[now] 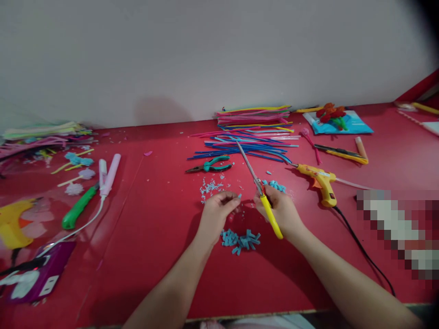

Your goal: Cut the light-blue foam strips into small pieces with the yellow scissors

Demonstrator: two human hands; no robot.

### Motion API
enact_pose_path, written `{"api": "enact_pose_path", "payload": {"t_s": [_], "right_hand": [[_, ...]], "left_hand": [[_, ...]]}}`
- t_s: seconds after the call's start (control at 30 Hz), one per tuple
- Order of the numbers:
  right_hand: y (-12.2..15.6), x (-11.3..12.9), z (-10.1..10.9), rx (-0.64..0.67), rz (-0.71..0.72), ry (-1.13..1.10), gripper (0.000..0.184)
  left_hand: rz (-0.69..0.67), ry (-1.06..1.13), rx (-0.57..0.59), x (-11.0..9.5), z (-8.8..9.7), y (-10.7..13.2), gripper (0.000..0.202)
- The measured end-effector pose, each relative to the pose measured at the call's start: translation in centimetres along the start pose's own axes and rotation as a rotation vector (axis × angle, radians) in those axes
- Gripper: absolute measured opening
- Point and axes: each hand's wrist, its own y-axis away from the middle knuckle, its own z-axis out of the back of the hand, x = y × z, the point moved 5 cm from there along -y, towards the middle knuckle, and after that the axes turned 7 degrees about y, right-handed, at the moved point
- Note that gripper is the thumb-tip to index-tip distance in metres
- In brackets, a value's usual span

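My left hand [220,211] is closed, pinching a small light-blue piece [239,196] between thumb and fingertip. In my right hand [281,208] is a pair of scissors [269,214] with yellow handles, their long blades pointing up and away to the left. Below my hands lies a heap of short blue strips [240,240]. Beside my right hand sits a smaller pile of blue pieces [274,185], partly behind the fingers. Tiny pale trimmings [210,186] are scattered just beyond my left hand.
Teal-handled pliers [211,165] lie before bundles of pipe cleaners [247,148]. To the right rests a yellow glue gun [317,180] with its cable. On the left are a green-handled cutter [80,208], a pink hair straightener [110,176] and a purple power strip [56,269].
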Motion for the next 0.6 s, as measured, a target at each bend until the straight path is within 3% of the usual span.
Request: {"api": "enact_pose_path", "payload": {"t_s": [0.17, 0.4, 0.6], "right_hand": [[0.3, 0.5, 0.6, 0.021, 0.017, 0.258, 0.019], [0.9, 1.7, -0.5, 0.128, 0.141, 0.278, 0.019], [1.6, 1.4, -0.5, 0.153, 0.2, 0.487, 0.031]], "left_hand": [[0.034, 0.305, -0.047, -0.2, 0.8, -0.4, 0.01], [0.048, 0.266, 0.024, -0.1, 0.0, -0.1, 0.008], [-0.077, 0.438, -0.116, -0.8, 1.5, -0.5, 0.009]]}}
